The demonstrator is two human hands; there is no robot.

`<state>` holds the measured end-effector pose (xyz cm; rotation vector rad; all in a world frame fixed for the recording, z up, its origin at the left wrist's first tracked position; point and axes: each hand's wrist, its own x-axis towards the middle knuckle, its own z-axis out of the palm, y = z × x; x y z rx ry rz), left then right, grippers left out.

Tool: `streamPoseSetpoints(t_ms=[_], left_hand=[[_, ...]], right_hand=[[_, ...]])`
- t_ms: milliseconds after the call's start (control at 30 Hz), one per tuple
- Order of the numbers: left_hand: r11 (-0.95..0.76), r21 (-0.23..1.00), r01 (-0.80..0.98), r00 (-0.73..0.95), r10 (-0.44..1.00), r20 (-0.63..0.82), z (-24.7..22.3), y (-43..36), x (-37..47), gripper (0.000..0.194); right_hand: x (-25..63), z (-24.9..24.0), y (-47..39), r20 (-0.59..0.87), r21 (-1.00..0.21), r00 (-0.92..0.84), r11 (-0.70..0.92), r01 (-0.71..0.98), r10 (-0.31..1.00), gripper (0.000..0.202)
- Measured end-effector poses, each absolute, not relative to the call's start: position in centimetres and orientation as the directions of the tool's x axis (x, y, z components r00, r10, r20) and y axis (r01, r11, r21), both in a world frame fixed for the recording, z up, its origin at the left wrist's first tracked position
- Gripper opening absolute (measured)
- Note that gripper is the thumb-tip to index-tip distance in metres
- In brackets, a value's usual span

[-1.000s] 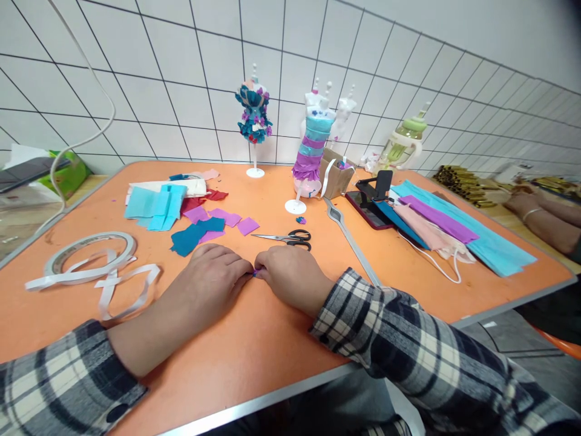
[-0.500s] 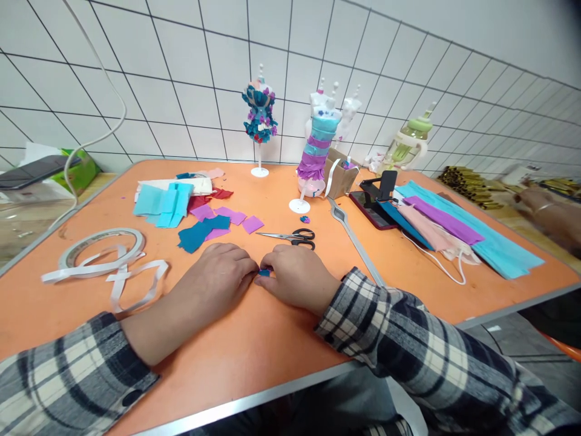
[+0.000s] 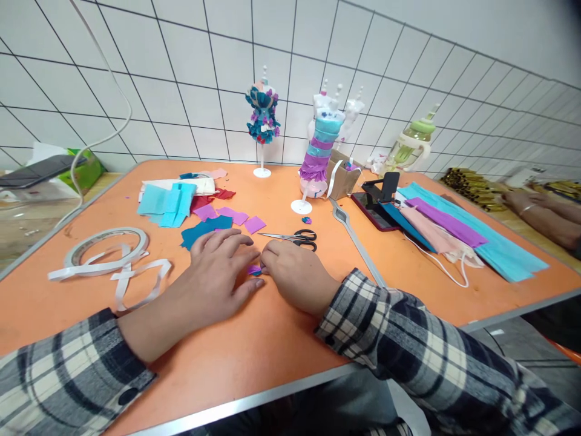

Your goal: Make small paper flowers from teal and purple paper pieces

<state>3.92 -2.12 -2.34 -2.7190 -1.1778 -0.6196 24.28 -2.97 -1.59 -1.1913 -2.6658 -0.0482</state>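
Observation:
My right hand [image 3: 299, 274] pinches a small purple-and-blue paper piece [image 3: 255, 270] low over the orange table [image 3: 236, 357]. Fingers spread, my left hand [image 3: 216, 274] is open just left of that piece; whether its thumb touches it I cannot tell. Just beyond my hands lie black-handled scissors [image 3: 290, 237] and a dark teal paper piece [image 3: 202, 231]. Several purple paper squares [image 3: 255, 224] are scattered behind. A similar small blue-and-purple scrap [image 3: 307, 220] rests past the scissors.
A roll of white tape [image 3: 75, 251] with loose strips is at left. Decorated dress forms [image 3: 262, 115] stand near the tiled wall. At right are a phone [image 3: 373, 211], long coloured paper strips [image 3: 481, 239] and a bottle [image 3: 408, 145]. Another person's arm [image 3: 535, 212] shows far right.
My left fingers have come off the small paper piece and spread apart, showing its purple part. My right hand keeps its pinch. The camera view has shifted slightly.

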Motion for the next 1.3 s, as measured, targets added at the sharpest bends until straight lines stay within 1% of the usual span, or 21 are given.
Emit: streamPoseSetpoints(t_ms=[100, 233, 367, 500, 633, 700, 767, 800, 833, 867, 933, 1000, 1067, 1167, 1300], left_hand=[[-0.678, 0.043, 0.734, 0.613, 0.687, 0.39, -2.3, -2.2, 4.0, 0.033], [-0.69, 0.047, 0.722, 0.623, 0.679, 0.387, -2.3, -2.1, 4.3, 0.027], [-0.717, 0.023, 0.697, 0.648, 0.643, 0.408, -2.0, -2.2, 4.2, 0.028], [-0.739, 0.015, 0.673, 0.666, 0.615, 0.422, -1.6, -2.3, 4.1, 0.028], [-0.749, 0.036, 0.662, 0.666, 0.609, 0.431, -1.4, -2.5, 4.0, 0.029], [-0.738, 0.035, 0.674, 0.657, 0.621, 0.428, -1.3, -2.4, 3.6, 0.031], [-0.712, 0.046, 0.7, 0.63, 0.647, 0.428, -1.1, -2.0, 3.0, 0.031], [-0.696, 0.069, 0.715, 0.609, 0.667, 0.429, -1.0, -1.7, 2.6, 0.03], [-0.68, 0.109, 0.725, 0.584, 0.691, 0.426, -0.9, -1.4, 2.2, 0.03], [-0.663, 0.17, 0.729, 0.556, 0.719, 0.417, -0.9, -1.1, 1.9, 0.031], [-0.604, 0.332, 0.724, 0.488, 0.79, 0.371, -0.8, -0.5, 1.6, 0.031], [-0.511, 0.491, 0.705, 0.412, 0.859, 0.303, -0.9, -0.2, 1.6, 0.03], [-0.427, 0.594, 0.682, 0.348, 0.903, 0.25, -1.0, -0.1, 1.8, 0.03], [-0.384, 0.648, 0.659, 0.296, 0.923, 0.246, -1.1, -0.3, 2.0, 0.032], [-0.369, 0.669, 0.645, 0.272, 0.929, 0.251, -0.9, -0.4, 1.9, 0.038]], right_hand=[[24.2, -1.4, -3.2, 0.206, -0.046, -0.663, 0.684, 0.728, 0.72, 0.02], [24.2, -1.5, -3.2, 0.203, -0.033, -0.654, 0.673, 0.739, 0.729, 0.022], [24.2, -1.3, -3.2, 0.196, -0.038, -0.648, 0.666, 0.745, 0.736, 0.023], [24.2, -1.1, -3.2, 0.193, -0.07, -0.634, 0.655, 0.752, 0.748, 0.022], [24.1, -1.1, -3.1, 0.214, -0.124, -0.637, 0.668, 0.734, 0.74, 0.02], [24.6, -0.9, -2.6, 0.247, -0.196, -0.64, 0.684, 0.702, 0.727, 0.018], [26.0, -0.5, -1.6, 0.318, -0.306, -0.582, 0.662, 0.684, 0.749, 0.017], [27.0, -0.2, -0.9, 0.369, -0.363, -0.5, 0.617, 0.698, 0.783, 0.018], [28.1, -0.1, -0.1, 0.415, -0.389, -0.414, 0.569, 0.724, 0.81, 0.016], [29.2, 0.1, 0.7, 0.447, -0.38, -0.377, 0.554, 0.741, 0.811, 0.013], [31.2, -0.1, 2.3, 0.492, -0.335, -0.361, 0.556, 0.761, 0.792, 0.012], [32.4, -0.5, 3.4, 0.437, -0.284, -0.395, 0.541, 0.792, 0.808, 0.016], [32.6, -1.0, 3.9, 0.341, -0.248, -0.426, 0.517, 0.82, 0.838, 0.02], [31.9, -1.0, 3.7, 0.219, -0.228, -0.398, 0.444, 0.867, 0.891, 0.023], [31.2, -0.5, 3.2, 0.174, -0.236, -0.319, 0.354, 0.905, 0.932, 0.018]])
